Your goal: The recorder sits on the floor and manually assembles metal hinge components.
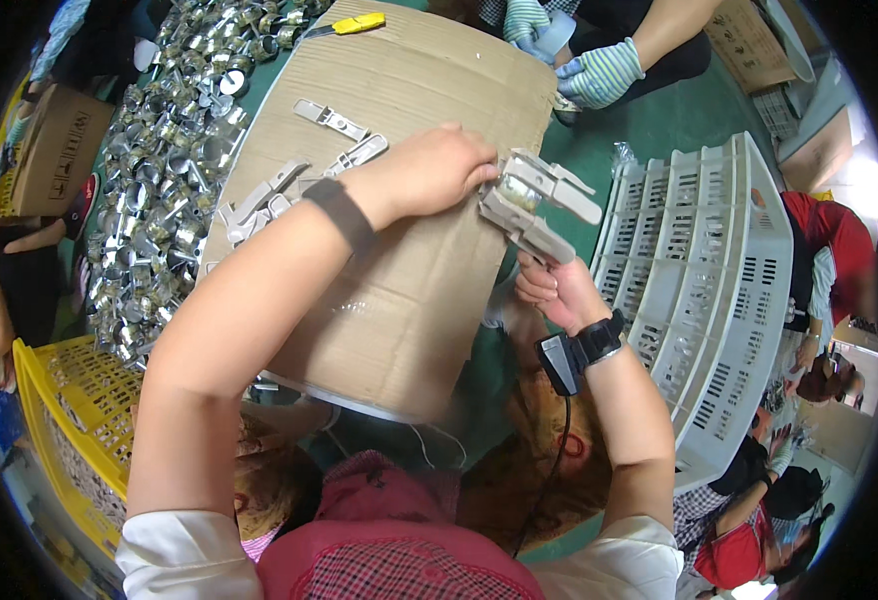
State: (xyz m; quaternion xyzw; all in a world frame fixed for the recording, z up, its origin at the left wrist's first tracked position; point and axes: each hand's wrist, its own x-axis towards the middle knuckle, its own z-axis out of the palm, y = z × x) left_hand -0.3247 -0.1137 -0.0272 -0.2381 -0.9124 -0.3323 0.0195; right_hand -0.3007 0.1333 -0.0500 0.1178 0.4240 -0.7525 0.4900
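Above the cardboard's right edge is an assembly (522, 190): a short round metal piece between pale grey lever-shaped parts. My left hand (429, 172), a dark band on its wrist, is closed with its fingertips at the left side of this assembly; the exact grip is partly hidden. Curled around the lower end of one grey lever (534, 235) is my right hand (566, 290), which wears a black device on its wrist. Several loose grey lever parts (259, 200) lie on the cardboard (399, 290) beyond and under my left forearm.
Left of the cardboard spreads a large heap of shiny metal cup-shaped parts (164, 190). A yellow utility knife (359, 23) lies at the far edge. A white plastic crate (694, 290) stands to the right, a yellow crate (69, 400) at lower left. A co-worker's striped gloves (604, 75) work at the top.
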